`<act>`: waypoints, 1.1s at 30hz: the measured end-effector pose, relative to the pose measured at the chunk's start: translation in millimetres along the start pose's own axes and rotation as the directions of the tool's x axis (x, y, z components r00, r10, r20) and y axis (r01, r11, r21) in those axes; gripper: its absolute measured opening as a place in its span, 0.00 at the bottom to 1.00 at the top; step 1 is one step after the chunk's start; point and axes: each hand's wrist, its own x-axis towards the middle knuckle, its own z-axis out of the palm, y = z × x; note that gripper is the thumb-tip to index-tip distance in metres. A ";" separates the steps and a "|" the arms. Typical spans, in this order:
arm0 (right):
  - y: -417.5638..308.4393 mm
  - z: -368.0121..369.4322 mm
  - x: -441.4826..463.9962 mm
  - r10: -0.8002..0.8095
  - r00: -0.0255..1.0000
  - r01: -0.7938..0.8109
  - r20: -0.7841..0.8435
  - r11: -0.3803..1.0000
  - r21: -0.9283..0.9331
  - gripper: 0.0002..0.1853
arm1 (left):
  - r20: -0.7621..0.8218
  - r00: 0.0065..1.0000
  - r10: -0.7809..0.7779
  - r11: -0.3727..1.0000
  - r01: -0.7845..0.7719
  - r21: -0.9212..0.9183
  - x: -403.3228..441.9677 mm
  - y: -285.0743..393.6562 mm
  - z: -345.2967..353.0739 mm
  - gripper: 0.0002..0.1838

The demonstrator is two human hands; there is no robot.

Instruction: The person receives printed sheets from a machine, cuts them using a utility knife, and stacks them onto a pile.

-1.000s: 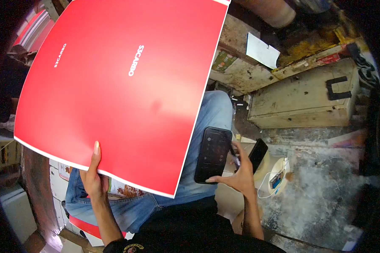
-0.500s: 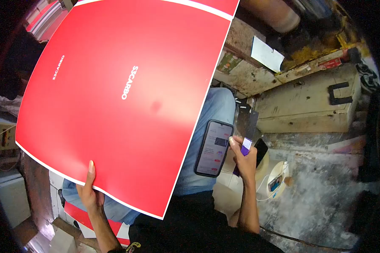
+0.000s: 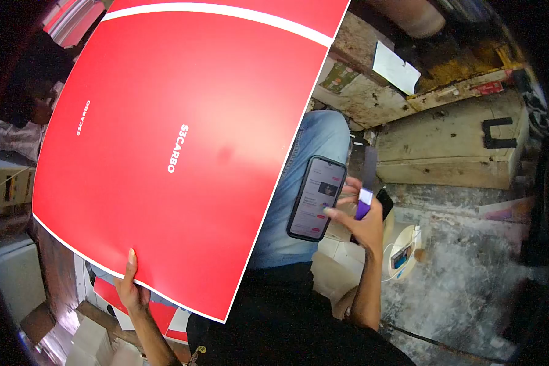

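A large red printed sheet [image 3: 213, 201] with white edges and "S3CARBO" lettering covers much of the view. My left hand [image 3: 131, 290] grips its lower edge, thumb on top and fingers underneath. A dark-cased phone [image 3: 314, 207] lies lit on my jeans-clad right thigh [image 3: 323, 134]. Over the phone's right side is my right hand [image 3: 363, 222], with its thumb at the screen and fingertips beside the edge. In that hand, between thumb and fingers, sits a small purple-and-white object [image 3: 363, 207]; its exact kind is unclear.
Right of my leg stands a worn pale metal box [image 3: 445, 146] with a black handle. A second dark phone [image 3: 384, 204] and a round stool top [image 3: 412, 235] with a cabled device lie beyond my right hand. Another person in dark clothing [image 3: 30, 73] is at upper left.
My right thumb has moved from the phone's edge onto its screen, and the fingers have spread apart. The view has shifted slightly; my left hand keeps its hold on the sheet.
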 end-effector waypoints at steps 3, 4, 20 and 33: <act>-23.8 -20.6 19.8 0.093 0.960 -0.110 -0.266 0.993 -0.050 0.24 | -0.034 0.999 0.010 1.000 -0.009 0.030 6.3 6.7 6.5 0.29; -49.2 -21.8 28.2 0.154 0.935 -0.203 -0.320 0.971 -0.128 0.23 | -0.033 0.999 0.026 1.000 -0.026 0.013 8.4 3.3 -1.9 0.29; -119.2 49.4 155.6 0.007 1.000 -0.008 0.006 0.955 0.296 0.20 | 0.029 0.991 -0.132 0.990 0.130 0.053 11.5 23.6 -25.9 0.29; -133.2 -7.3 235.0 -0.802 0.449 0.845 0.394 0.238 -0.478 0.30 | -0.031 0.988 -0.154 0.975 0.157 0.157 11.1 25.1 -66.4 0.34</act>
